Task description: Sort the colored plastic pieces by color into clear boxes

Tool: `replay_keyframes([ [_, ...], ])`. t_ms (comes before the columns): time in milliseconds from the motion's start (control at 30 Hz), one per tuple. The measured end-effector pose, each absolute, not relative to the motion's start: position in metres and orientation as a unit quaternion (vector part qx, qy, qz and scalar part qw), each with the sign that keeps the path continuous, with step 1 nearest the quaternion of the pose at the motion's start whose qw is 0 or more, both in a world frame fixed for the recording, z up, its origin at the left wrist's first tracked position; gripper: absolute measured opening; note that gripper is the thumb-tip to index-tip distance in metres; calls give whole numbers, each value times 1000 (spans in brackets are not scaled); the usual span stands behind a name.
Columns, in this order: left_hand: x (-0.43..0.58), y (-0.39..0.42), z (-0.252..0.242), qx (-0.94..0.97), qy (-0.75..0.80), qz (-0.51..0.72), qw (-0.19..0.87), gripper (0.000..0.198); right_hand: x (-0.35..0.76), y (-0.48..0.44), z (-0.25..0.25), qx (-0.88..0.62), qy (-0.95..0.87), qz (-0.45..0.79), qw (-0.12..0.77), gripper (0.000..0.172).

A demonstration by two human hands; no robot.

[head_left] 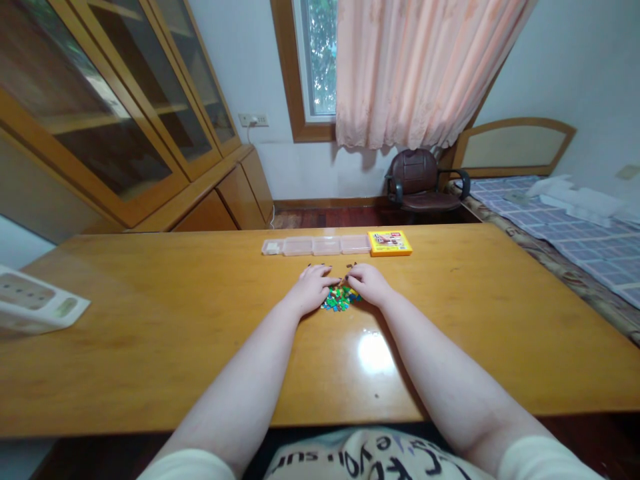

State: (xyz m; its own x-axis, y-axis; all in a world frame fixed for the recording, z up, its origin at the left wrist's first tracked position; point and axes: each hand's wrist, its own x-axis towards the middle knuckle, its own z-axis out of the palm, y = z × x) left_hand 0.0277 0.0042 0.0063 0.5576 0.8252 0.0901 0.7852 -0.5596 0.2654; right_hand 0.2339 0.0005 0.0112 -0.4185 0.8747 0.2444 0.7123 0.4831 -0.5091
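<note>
Heap of small green, blue and yellow pieces (pixel 339 301) (seemingly plastic), on a glossy yellow-brown wooden table (pixel 175 333), is flanked by an outstretched left hand (pixel 314 288) and a curled right hand (pixel 369 283) whose grip cannot be told, and is probably best fingered lightly, without scattering.

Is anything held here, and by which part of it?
It cannot be told: left hand and right hand are at the colourful pieces; any hold is too small to see.
</note>
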Motion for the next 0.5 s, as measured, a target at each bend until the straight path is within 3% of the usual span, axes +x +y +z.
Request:
replay_keyframes([
  [267, 26, 5, 12, 839, 526, 126, 58, 35, 234, -4, 18, -406, -889, 110, 178, 33],
  [500, 25, 9, 10, 868, 465, 167, 57, 33, 236, 1, 12, -475, -859, 57, 179, 40],
])
